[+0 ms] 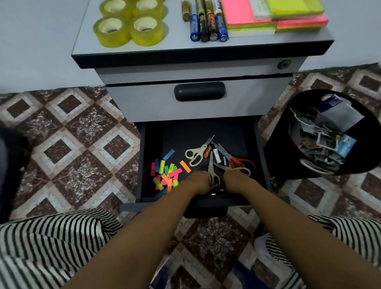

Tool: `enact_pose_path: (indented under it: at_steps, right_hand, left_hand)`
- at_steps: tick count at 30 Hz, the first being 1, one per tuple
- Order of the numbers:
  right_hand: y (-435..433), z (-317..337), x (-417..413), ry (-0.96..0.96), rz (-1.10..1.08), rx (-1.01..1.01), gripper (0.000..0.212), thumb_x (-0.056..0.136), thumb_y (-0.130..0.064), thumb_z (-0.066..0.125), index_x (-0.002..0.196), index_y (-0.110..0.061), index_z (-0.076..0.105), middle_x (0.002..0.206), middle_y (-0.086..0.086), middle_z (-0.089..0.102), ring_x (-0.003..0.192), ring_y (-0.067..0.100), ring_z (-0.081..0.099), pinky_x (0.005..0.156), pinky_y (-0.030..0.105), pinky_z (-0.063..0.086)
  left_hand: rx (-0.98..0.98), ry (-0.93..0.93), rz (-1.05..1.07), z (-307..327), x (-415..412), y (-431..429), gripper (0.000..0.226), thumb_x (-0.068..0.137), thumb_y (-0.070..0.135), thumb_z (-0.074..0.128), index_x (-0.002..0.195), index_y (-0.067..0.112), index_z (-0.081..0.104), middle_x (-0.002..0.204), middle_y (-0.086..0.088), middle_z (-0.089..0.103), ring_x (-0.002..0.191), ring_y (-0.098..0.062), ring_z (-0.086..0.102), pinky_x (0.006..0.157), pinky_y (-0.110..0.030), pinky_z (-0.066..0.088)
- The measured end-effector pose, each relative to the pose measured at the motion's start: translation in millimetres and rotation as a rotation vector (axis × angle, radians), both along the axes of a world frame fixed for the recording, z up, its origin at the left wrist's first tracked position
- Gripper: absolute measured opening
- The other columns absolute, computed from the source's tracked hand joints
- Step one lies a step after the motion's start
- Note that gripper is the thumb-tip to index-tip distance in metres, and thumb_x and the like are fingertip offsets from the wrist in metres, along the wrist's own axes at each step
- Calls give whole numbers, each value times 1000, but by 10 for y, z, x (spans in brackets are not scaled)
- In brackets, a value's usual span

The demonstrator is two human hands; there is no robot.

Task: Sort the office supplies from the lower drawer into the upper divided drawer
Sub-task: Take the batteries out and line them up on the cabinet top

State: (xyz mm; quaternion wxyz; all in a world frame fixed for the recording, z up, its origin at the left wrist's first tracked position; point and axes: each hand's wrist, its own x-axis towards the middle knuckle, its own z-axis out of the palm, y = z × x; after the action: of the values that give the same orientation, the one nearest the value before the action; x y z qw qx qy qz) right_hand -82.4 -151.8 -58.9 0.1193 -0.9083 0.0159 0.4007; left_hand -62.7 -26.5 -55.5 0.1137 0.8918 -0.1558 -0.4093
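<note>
Top batteries point(207, 22): lettering runs along the blue, black and orange barrels, but it is too blurred to read.
White drawer battery point(217, 156): dark print on the label, unreadable.
Orange drawer battery point(208, 151): a short pale word on the side, which cannot be made out.
White pad point(258, 5): faint grey print on the cover, illegible.
Bin papers point(323, 133): printed scraps and wrappers, with no word clear enough to read.
Overall: nothing legible.
</note>
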Motion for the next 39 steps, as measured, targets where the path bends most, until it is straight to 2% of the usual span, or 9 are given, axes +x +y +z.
enact_pose_path:
  at_steps: [12,16,20,24,28,31,32,35,39]
  right_hand:
    - [-102,70,15,29,55,-57,32,94,-4,44,124,3,51,125,20,57,113,30,56,92,32,43]
    - [-144,83,24,33,109,-70,28,93,-5,45,119,3,55,120,21,59,109,32,57,90,34,45]
    - [-164,46,39,48,137,-61,28,93,-10,48,118,0,56,116,18,60,106,31,59,87,33,46]
    - [-153,66,55,78,164,-61,33,91,-9,50,123,0,53,117,18,60,105,30,59,88,33,47]
    - [-154,113,74,106,185,-67,35,92,-7,48,126,0,50,121,18,59,107,30,58,94,36,48]
    - [-165,159,70,80,164,-52,51,92,-7,50,141,-5,34,126,20,55,112,31,55,96,35,45]
    - [-168,170,67,76,159,-50,51,93,-6,49,141,-4,32,127,20,54,114,31,54,97,34,44]
    - [-175,217,49,92,166,-73,40,95,-6,46,134,0,39,129,20,53,115,31,53,96,33,43]
    - [-172,200,41,121,195,-98,38,94,-7,46,132,1,43,129,19,54,116,30,53,98,34,43]
  left_hand:
    - [41,65,-136,-7,71,67,29,92,11,51,120,3,57,123,-16,57,110,-30,55,79,-29,40]
    - [46,96,-175,-33,96,66,35,91,12,54,126,7,58,127,-13,56,112,-29,54,81,-28,40]
    - [24,85,-173,-18,93,62,30,93,16,53,120,3,58,123,-17,57,110,-31,55,77,-27,36]
    - [19,39,-178,-44,91,114,28,93,19,55,111,-1,61,115,-19,61,103,-32,58,74,-27,39]
    - [59,29,-208,-77,88,136,25,92,13,52,112,1,60,115,-18,60,102,-31,58,76,-30,41]
    - [77,51,-198,-66,98,119,26,93,11,50,116,0,57,118,-18,58,104,-31,57,77,-31,42]
    - [82,58,-188,-59,105,115,27,93,11,49,116,-1,57,119,-19,58,105,-31,57,79,-32,42]
    - [81,71,-161,-52,121,132,28,93,11,49,118,-1,55,123,-19,57,109,-32,56,84,-33,43]
    - [92,50,-162,-78,100,200,25,93,10,50,114,-1,57,120,-19,58,108,-32,57,85,-34,45]
